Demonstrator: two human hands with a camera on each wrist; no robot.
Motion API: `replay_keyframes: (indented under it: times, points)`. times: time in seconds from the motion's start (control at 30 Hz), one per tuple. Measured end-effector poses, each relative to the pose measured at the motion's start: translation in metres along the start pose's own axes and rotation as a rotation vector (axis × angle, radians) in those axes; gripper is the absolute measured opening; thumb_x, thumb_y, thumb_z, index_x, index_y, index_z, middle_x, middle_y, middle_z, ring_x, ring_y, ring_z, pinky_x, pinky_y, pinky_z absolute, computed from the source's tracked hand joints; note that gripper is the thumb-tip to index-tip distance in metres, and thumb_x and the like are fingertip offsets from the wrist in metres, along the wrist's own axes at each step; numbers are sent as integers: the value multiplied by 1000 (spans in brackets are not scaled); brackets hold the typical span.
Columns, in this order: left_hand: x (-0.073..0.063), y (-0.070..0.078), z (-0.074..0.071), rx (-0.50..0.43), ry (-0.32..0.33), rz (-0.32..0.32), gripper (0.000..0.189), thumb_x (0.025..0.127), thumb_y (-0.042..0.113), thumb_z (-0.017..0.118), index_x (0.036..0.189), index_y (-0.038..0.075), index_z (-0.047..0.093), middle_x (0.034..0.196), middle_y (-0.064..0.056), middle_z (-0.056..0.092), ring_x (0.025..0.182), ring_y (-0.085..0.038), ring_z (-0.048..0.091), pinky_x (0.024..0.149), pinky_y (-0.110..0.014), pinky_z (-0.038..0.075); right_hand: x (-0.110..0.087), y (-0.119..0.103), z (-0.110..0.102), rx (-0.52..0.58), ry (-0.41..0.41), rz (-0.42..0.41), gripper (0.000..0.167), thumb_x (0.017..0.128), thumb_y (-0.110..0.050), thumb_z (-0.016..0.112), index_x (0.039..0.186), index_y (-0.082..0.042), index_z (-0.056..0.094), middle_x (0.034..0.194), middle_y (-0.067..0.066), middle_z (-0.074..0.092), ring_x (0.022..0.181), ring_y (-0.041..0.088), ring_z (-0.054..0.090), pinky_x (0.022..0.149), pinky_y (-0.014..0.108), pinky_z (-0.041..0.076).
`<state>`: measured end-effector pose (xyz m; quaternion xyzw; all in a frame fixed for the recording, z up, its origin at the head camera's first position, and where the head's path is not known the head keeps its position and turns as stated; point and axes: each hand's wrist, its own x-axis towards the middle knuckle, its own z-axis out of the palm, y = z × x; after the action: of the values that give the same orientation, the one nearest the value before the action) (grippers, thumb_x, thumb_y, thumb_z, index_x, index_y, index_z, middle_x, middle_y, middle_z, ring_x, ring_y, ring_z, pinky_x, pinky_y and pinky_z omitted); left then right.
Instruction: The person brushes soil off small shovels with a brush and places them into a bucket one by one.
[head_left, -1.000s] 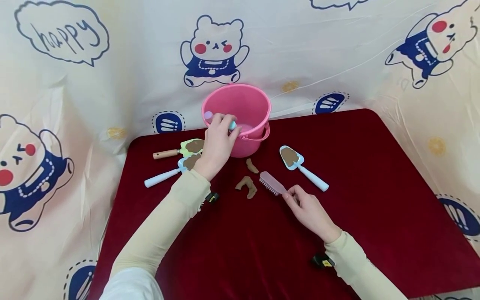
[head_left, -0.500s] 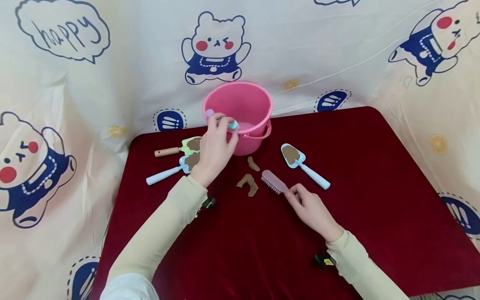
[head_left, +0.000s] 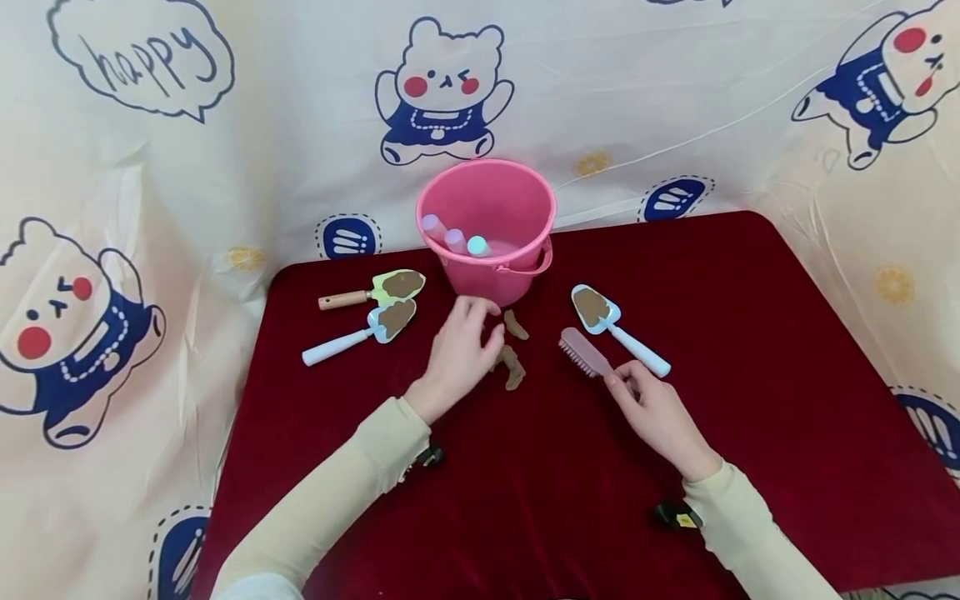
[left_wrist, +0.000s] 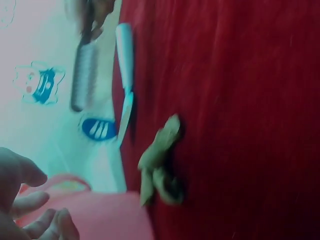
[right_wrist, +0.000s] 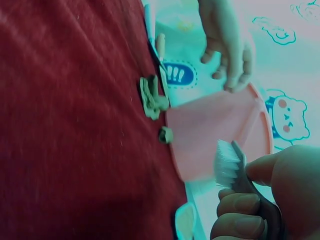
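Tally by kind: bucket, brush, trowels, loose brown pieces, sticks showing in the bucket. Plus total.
Bucket: 1
Brush: 1
Trowels: 3
Loose brown pieces: 2
Visible sticks: 3
Total: 10

A bear-printed white backdrop (head_left: 637,75) hangs behind the red tablecloth (head_left: 787,375).

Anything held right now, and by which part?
Right hand: pink brush, gripped by its handle. Left hand: nothing held.
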<state>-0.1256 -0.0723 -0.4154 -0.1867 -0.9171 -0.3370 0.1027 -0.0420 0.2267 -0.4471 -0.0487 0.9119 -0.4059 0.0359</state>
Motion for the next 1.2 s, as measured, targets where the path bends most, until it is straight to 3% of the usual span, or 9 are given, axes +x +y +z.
replay_keyframes:
  times: [0.13, 0.27, 0.5, 0.73, 0.87, 1.03, 1.2]
  points:
    - [-2, 10, 19, 33, -150, 9, 11, 101, 17, 64, 109, 11, 65, 110, -9, 60, 89, -22, 65, 71, -44, 57, 1, 5, -13, -44, 47, -8, 28, 109, -38, 53, 113, -12, 62, 73, -1, 55, 56, 12, 45, 53, 28, 40]
    - [8, 22, 39, 113, -299, 51, 9, 102, 21, 63, 107, 14, 65, 102, -4, 61, 88, -20, 65, 70, -41, 57, 8, 9, -26, -96, 123, -11, 29, 110, -36, 53, 113, -8, 61, 71, 0, 53, 56, 10, 43, 53, 28, 38]
    - [25, 45, 72, 227, -521, 139, 21, 105, 27, 59, 122, 15, 63, 108, -2, 66, 87, -15, 66, 64, -32, 55, 20, 11, -47, -146, 194, -23, 32, 110, -35, 51, 113, -4, 60, 70, 2, 53, 53, 11, 42, 51, 28, 37]
    - [34, 77, 118, 330, -604, 193, 49, 105, 31, 60, 152, 24, 46, 122, -2, 67, 93, -15, 69, 60, -31, 55, 19, 10, -63, -222, 237, -10, 35, 110, -34, 49, 112, 0, 58, 68, 4, 49, 51, 12, 41, 48, 29, 36]
    - [39, 93, 140, 347, -624, 189, 56, 105, 30, 59, 158, 31, 41, 123, 2, 68, 96, -10, 69, 60, -28, 54, 16, 12, -69, -231, 241, 11, 36, 110, -34, 48, 113, 1, 57, 68, 4, 49, 50, 12, 40, 47, 29, 35]
    - [43, 103, 155, 366, -624, 128, 40, 110, 33, 47, 150, 34, 48, 104, 5, 74, 80, -10, 70, 57, -30, 52, 15, 14, -72, -243, 250, 24, 37, 111, -34, 47, 114, 2, 57, 68, 4, 48, 49, 12, 39, 45, 29, 34]
    - [46, 104, 160, 378, -616, 92, 29, 113, 39, 36, 125, 30, 60, 98, 5, 74, 80, -12, 69, 59, -33, 52, 16, 14, -73, -245, 236, 23, 38, 111, -35, 47, 116, 1, 57, 69, 4, 51, 50, 11, 40, 46, 29, 36]
